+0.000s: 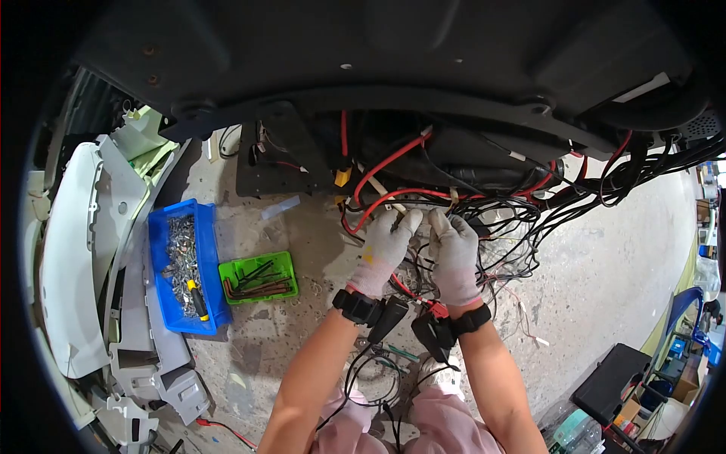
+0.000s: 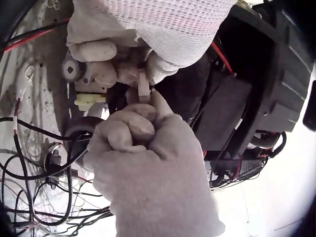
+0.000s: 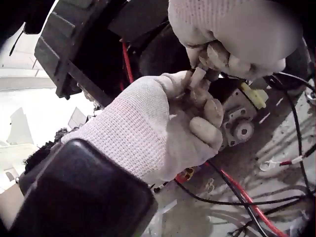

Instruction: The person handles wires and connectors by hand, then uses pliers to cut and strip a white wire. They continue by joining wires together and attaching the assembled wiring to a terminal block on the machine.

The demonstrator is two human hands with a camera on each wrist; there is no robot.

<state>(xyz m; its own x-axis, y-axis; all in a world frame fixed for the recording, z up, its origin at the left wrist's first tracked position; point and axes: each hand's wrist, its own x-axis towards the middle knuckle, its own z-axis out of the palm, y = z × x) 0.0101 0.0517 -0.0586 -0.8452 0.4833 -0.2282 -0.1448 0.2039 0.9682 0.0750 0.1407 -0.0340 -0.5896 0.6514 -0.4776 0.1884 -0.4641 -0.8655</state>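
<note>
Both gloved hands meet in front of the dark vehicle part, fingertips almost together. My left hand (image 1: 384,248) pinches a small white connector (image 3: 198,77) between curled thumb and fingers. My right hand (image 1: 455,253) grips at the same connector from the other side, thumb tip against it in the left wrist view. The fingers hide most of the connector and any wires on it. Behind the fingers shows a grey metal part (image 3: 242,131) with a pale yellow plug (image 3: 255,95). Thick red cables (image 1: 397,163) run just beyond the hands.
Tangled black wires (image 1: 522,234) spread right of the hands. At left stand a blue bin (image 1: 217,265) of small hardware, with a yellow-black screwdriver (image 1: 198,300), and a green tray (image 1: 291,261) of hex keys. White panels (image 1: 72,257) lie farther left. The dark vehicle part (image 1: 363,53) overhangs the hands.
</note>
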